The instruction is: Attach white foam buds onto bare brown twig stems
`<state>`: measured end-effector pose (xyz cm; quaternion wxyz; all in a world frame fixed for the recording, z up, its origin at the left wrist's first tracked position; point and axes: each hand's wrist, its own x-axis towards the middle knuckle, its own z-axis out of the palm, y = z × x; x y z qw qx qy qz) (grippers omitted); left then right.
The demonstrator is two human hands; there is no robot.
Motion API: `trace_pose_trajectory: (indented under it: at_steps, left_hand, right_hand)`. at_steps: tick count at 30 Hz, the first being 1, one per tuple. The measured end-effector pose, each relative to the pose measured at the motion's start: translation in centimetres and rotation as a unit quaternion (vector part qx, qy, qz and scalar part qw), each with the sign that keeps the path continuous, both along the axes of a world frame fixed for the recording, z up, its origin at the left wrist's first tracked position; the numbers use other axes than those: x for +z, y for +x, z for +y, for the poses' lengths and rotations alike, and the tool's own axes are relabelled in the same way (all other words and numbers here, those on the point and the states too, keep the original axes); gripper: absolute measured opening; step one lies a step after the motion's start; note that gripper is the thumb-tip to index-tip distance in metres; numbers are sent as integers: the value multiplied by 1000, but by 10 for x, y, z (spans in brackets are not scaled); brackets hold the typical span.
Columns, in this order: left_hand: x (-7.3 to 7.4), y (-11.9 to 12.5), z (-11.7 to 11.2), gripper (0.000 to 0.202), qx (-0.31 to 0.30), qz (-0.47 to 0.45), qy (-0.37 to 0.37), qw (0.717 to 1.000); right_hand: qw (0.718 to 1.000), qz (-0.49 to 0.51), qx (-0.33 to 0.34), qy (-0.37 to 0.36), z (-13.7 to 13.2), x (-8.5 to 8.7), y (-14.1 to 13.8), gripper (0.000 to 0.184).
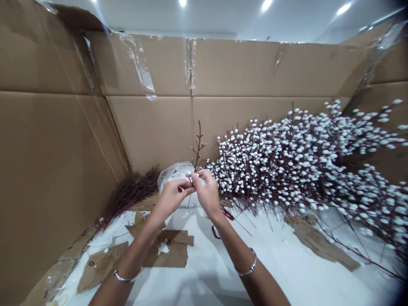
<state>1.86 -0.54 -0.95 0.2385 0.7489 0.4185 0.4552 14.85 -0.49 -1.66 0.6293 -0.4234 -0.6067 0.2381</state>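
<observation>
Both my hands meet at the middle of the view around a thin brown artificial branch [199, 146] that stands upright with short bare side twigs. My left hand [174, 193] pinches its lower stem between thumb and fingers. Just above, my right hand [207, 191] has its thumb and fingertips closed at the branch, with a small white berry [188, 174] showing by the fingertips. Whether that berry is fixed to a twig is hidden by the fingers. Behind my hands lies a clear plastic bag [168, 172] with whitish contents.
A large pile of white-berried branches [280, 161] fills the right side. Bare brown stems [134, 191] are heaped at the left. Torn cardboard pieces [172, 250] and a red-handled tool [227, 213] lie on the white table [264, 263]. Cardboard walls [146, 131] enclose the back and sides.
</observation>
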Motion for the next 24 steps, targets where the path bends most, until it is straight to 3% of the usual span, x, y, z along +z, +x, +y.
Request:
trace_pose_trajectory:
  at_steps: [5,10,18,24]
  left_hand:
    - [-3,-5,3,14,10,-1,-5,1000]
    - [-1,-7,1,20,-1,23,-29,999]
    - [9,-6,-7,26,-57,31,-80,995]
    - [6,-6,-5,22,-81,12,-86,993]
  right_hand:
    - [999,18,29,-8,1,4,3,13]
    - [993,65,97,-8,2,7,8,18]
    - [955,180,224,-75,5,7,12,20]
    - [942,229,235,-74,10,3,11,18]
